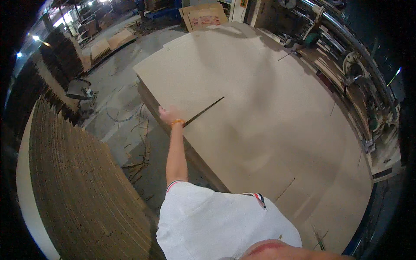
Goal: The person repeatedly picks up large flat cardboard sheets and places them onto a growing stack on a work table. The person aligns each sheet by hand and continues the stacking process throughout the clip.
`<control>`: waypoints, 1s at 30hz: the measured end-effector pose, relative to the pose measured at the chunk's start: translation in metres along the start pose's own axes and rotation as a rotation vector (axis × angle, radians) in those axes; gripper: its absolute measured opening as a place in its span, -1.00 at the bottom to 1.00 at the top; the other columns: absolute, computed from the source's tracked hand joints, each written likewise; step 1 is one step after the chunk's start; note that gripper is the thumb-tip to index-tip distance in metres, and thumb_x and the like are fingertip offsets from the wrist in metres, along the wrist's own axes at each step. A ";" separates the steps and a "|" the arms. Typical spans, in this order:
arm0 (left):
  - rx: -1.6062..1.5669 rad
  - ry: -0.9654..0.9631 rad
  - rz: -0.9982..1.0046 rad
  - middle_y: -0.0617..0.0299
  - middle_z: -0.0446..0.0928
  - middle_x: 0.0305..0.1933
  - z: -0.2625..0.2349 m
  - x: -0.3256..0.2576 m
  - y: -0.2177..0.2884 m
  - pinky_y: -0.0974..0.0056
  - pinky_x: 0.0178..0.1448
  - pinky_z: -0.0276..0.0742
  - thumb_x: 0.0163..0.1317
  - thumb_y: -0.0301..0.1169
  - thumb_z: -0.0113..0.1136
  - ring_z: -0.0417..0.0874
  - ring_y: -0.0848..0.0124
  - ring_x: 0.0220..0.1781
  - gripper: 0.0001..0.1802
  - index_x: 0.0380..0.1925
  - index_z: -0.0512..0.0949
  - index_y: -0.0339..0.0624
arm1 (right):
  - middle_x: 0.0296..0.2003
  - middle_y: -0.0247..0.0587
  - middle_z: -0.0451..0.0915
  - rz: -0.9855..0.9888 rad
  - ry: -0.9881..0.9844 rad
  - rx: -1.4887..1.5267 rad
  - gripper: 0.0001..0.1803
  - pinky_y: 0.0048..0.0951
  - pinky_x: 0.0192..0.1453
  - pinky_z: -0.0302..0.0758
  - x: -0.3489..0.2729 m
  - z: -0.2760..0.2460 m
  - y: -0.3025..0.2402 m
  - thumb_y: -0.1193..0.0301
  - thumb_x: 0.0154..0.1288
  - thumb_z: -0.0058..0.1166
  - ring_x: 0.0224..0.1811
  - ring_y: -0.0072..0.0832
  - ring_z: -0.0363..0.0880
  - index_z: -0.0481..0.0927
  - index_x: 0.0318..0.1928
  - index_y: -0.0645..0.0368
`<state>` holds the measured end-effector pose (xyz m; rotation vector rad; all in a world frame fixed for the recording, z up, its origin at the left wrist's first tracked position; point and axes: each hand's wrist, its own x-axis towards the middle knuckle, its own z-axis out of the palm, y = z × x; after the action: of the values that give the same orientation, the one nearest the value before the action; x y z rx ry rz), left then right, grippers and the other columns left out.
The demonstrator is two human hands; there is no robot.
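Note:
My left hand (169,114), with an orange band at the wrist, is at the left edge of a large stack of flat cardboard sheets (268,112). Motion smears its fingers, so I cannot tell whether they grip the edge. Right beside the wrist, a dark narrow slot (204,111) runs inward across the top sheet. Shorter cut lines mark the sheet's near and right parts. My right hand is out of view.
On the left stands a tall row of brown cardboard sheets (82,182). Cardboard scraps (141,167) litter the floor between the stacks. A machine with metal rollers (346,47) runs along the right side. More flat boards (203,17) lean at the back.

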<state>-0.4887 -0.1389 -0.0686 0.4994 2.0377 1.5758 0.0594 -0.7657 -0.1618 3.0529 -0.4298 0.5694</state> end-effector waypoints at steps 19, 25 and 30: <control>-0.449 -0.620 0.053 0.19 0.49 -0.12 -0.073 -0.026 0.144 0.22 -0.11 0.53 0.15 -0.43 0.24 0.55 0.35 -0.11 -0.65 -0.08 0.41 -0.26 | 0.31 0.02 0.30 -0.165 0.030 0.249 -0.51 0.01 0.45 0.09 0.021 0.045 -0.060 0.29 0.46 -0.21 0.36 -0.14 0.24 0.31 0.31 0.22; 0.069 -0.852 0.526 0.17 0.51 -0.24 -0.126 -0.060 0.109 0.24 -0.07 0.43 0.10 -0.39 0.30 0.55 0.25 -0.21 -0.64 -0.15 0.48 -0.36 | -0.23 -0.15 0.67 -0.291 -0.846 1.416 -0.45 -0.42 -0.14 0.52 0.027 -0.146 -0.226 0.04 0.46 -0.25 -0.24 -0.51 0.62 0.52 0.07 0.26; 0.155 -1.086 1.019 0.00 0.59 -0.04 -0.133 -0.156 0.106 0.19 0.15 0.43 -0.02 -0.50 0.32 0.59 0.10 0.00 -0.54 -0.04 0.56 -0.35 | -0.24 -0.08 0.66 -0.523 -1.234 1.678 -0.28 -0.36 -0.16 0.56 0.050 -0.299 -0.325 -0.17 0.42 -0.33 -0.24 -0.38 0.65 0.51 0.04 0.26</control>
<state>-0.4458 -0.3043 0.0868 2.1143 1.0190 1.0747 0.0858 -0.4492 0.1497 3.8420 1.7417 -2.0395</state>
